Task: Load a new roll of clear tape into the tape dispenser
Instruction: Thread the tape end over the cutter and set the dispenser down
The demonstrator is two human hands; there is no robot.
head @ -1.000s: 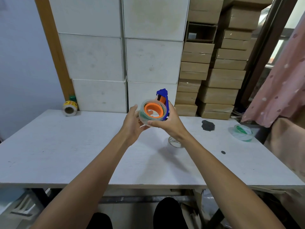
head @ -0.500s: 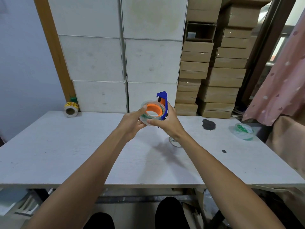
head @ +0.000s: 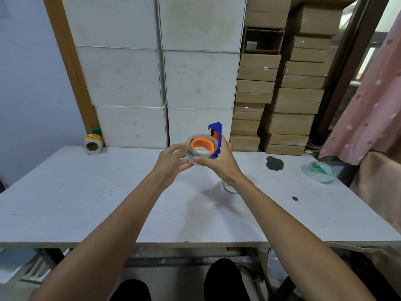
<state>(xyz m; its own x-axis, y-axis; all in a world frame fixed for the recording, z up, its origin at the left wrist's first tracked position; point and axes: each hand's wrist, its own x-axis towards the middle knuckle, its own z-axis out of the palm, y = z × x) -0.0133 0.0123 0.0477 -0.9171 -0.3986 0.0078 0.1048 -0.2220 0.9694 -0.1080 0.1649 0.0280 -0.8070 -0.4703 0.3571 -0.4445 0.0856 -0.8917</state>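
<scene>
A blue tape dispenser (head: 216, 131) with an orange hub (head: 202, 145) is held up above the white table (head: 86, 203). A roll of clear tape (head: 193, 153) sits around the orange hub. My right hand (head: 219, 161) grips the dispenser from the right and below, thumb against the roll's lower edge. My left hand (head: 171, 160) touches the roll's left side with its fingertips. The dispenser's handle is hidden behind my right hand.
A small empty tape ring (head: 229, 187) lies on the table under my right wrist. A clear roll with green print (head: 320, 172) lies at the right, a yellow label roll (head: 92, 144) at the back left. White and brown boxes (head: 282, 101) are stacked behind.
Both hands have tilted the dispenser a little, so the orange hub faces more upward. My left fingers have closed in on the roll's left edge.
</scene>
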